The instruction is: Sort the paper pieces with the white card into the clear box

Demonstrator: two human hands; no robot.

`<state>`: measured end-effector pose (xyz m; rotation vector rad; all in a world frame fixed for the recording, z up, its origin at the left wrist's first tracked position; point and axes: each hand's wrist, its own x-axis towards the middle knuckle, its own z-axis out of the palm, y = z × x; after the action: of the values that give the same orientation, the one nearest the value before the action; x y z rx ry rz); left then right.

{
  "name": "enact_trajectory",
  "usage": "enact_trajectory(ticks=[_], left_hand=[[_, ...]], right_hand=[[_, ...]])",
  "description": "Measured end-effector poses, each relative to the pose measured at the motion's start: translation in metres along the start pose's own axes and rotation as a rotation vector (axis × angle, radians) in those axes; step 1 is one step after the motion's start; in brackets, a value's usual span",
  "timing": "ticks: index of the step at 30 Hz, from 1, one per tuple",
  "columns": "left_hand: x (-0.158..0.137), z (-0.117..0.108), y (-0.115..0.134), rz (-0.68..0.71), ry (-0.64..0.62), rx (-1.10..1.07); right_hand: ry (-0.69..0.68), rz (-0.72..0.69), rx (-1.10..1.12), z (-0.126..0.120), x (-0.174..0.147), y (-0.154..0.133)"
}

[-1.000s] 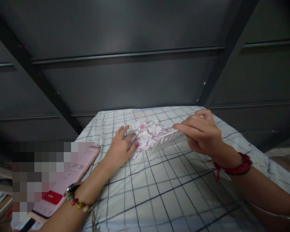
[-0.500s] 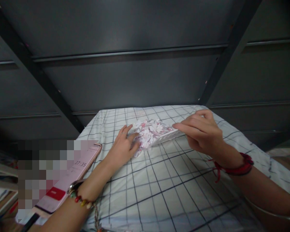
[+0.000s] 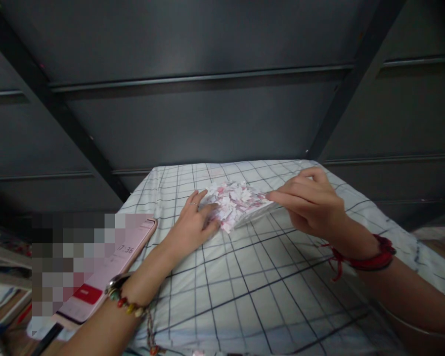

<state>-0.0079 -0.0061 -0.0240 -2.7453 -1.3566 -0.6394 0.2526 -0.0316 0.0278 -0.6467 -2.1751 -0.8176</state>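
Observation:
A heap of torn paper scraps (image 3: 232,201), white with some pink, lies in the middle of the cloth. Along its near right side runs a pale, see-through edge (image 3: 257,212), perhaps of a shallow container or bag; its exact kind is unclear. My left hand (image 3: 196,220) rests at the heap's left side, fingers spread and bent, touching the scraps. A ring circles one finger. Thumb and fingertips of my right hand (image 3: 311,200) are pinched on the right end of that see-through edge. Part of the pinch is hidden by the fingers.
Under everything is a white checked cloth (image 3: 244,287). A pink phone (image 3: 111,272) lies left of my left forearm, its screen lit and partly blurred out. A dark panelled wall (image 3: 215,123) stands behind the cloth. Shelves with papers (image 3: 3,296) fill the lower left.
My left hand has shifted slightly right along with scraps at the heap's left edge, which is now more gathered. My right hand keeps its pinch, nearly unmoved.

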Motion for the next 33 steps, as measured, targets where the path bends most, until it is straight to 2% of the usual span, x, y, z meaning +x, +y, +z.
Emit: enact_trajectory(ticks=[5,9,12,15,22,33], left_hand=[[-0.0003,0.0010,0.0025,0.027,-0.034,-0.022],[-0.0002,0.0011,0.0021,0.020,-0.021,-0.037],[0.0001,0.0002,0.0021,0.015,-0.032,-0.034],[0.0001,0.0003,0.0021,0.012,-0.038,-0.026],[-0.0010,0.0026,0.0007,0.046,0.001,-0.013],[0.0011,-0.0020,0.0050,0.022,-0.001,0.027]], right_hand=[[-0.019,0.000,-0.110,0.0042,0.0027,-0.0026],[0.008,0.048,-0.095,0.0031,0.0010,-0.0015],[-0.009,-0.002,-0.042,0.0028,0.0006,-0.0016],[-0.028,-0.032,-0.079,0.0034,0.0022,-0.0023],[0.041,-0.007,-0.188,0.0052,0.0035,-0.0029],[-0.015,-0.057,-0.022,0.0040,-0.0010,-0.0030]])
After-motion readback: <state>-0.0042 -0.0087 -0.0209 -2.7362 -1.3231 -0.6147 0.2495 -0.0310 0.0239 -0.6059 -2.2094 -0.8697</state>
